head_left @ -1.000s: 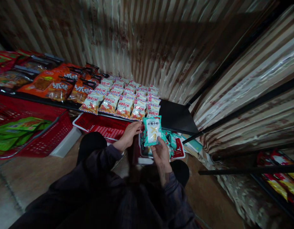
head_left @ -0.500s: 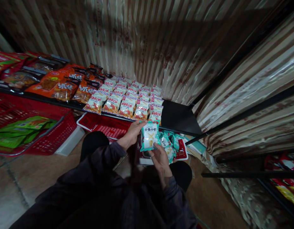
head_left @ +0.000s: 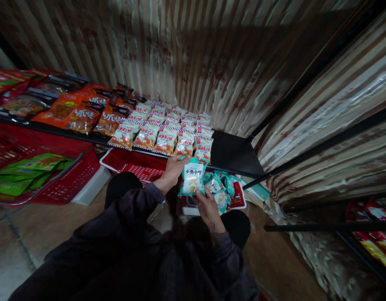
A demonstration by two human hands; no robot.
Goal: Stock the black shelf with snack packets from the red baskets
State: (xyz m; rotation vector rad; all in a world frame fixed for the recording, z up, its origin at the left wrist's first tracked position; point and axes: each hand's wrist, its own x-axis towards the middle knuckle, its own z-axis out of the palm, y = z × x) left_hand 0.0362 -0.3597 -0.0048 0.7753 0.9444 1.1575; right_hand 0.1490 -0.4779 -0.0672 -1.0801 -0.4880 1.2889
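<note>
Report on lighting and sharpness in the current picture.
Head view: dim overall, the left sleeve sinking into shadow; head view: broad shadow across the striped backdrop; head view: red bags at far right look soft, while the teal packet is sharp enough to read.

Left: orange snack bags (head_left: 62,109); below them a red basket (head_left: 69,179) holding green packets (head_left: 31,169). Behind: striped, pleated drape (head_left: 167,54). Far right: red-and-yellow bags (head_left: 373,248). Tiled floor (head_left: 51,225) beneath.
</note>
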